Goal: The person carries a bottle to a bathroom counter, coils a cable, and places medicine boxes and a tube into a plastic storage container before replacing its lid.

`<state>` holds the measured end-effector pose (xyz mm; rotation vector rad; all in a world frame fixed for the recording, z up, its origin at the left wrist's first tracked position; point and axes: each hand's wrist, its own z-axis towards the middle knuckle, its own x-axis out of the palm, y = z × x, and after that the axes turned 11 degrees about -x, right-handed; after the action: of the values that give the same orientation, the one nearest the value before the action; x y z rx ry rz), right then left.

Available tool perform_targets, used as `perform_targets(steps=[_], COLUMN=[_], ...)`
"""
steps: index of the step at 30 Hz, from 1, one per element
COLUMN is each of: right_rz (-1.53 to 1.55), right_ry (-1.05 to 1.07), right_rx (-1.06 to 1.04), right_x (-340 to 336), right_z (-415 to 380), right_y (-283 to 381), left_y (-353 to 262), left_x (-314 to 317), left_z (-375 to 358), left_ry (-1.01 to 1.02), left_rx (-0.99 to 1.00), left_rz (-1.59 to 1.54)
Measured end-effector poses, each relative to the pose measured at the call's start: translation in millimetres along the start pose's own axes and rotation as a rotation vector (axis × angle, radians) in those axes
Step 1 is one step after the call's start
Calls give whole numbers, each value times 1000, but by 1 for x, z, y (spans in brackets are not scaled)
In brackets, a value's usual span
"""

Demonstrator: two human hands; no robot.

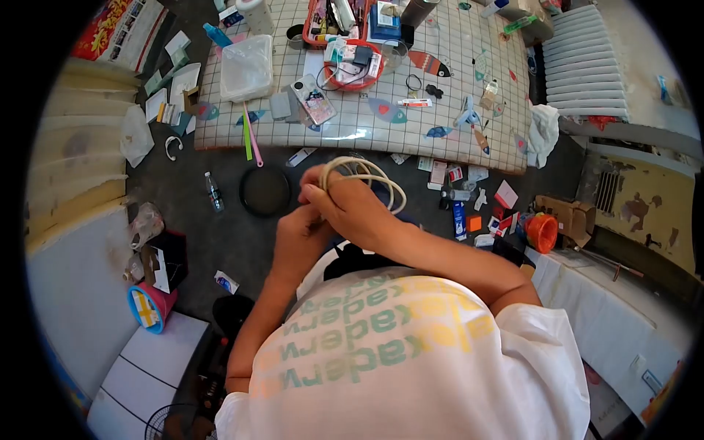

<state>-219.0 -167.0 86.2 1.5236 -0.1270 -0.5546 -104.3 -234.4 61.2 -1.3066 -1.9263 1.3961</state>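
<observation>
A pale cream cable (392,187), coiled in several loops, is held in front of my chest. My right hand (348,202) is closed on it, and the loops pass around its fingers and stick out to the right. Just below and to the left, my left hand (299,229) is closed against the right hand. Its fingertips are partly hidden, and it seems to grip part of the same cable. A round black pan or basin (265,192) lies on the floor beyond my hands.
Ahead stands a table with a checked cover (352,132), bearing a clear plastic box (247,67), a red basket (359,77) and a phone (314,100). On the floor are a bottle (213,192), small boxes and an orange-red bucket (541,232). A pink bin (155,304) stands left.
</observation>
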Motion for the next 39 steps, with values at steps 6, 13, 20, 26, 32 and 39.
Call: perform_targets(steps=[6,13,20,26,32,39], right_rz=[-340,1048,1912,2184,1832,1591], right_ry=[65,-146,-132,254,101,78], right_rx=[-85,335,597,778,958,1015], right_x=[-17,-65,-124,-158,-181,-194], right_z=[-6,15,29,24,18,13], right_y=[-4,-27,-73,-131,-158,-157], left_y=[-1,-21,-30,-67,-46,-54], left_x=[28,64,123,155,175,180], left_z=[5,25,89,113,126,136], left_ry=[64,-176,-357,-52,-148,-17], left_rx=[-266,-126,-6,-379,-410,-472], left_rz=[-445,-459,-557,-543,-408,-406])
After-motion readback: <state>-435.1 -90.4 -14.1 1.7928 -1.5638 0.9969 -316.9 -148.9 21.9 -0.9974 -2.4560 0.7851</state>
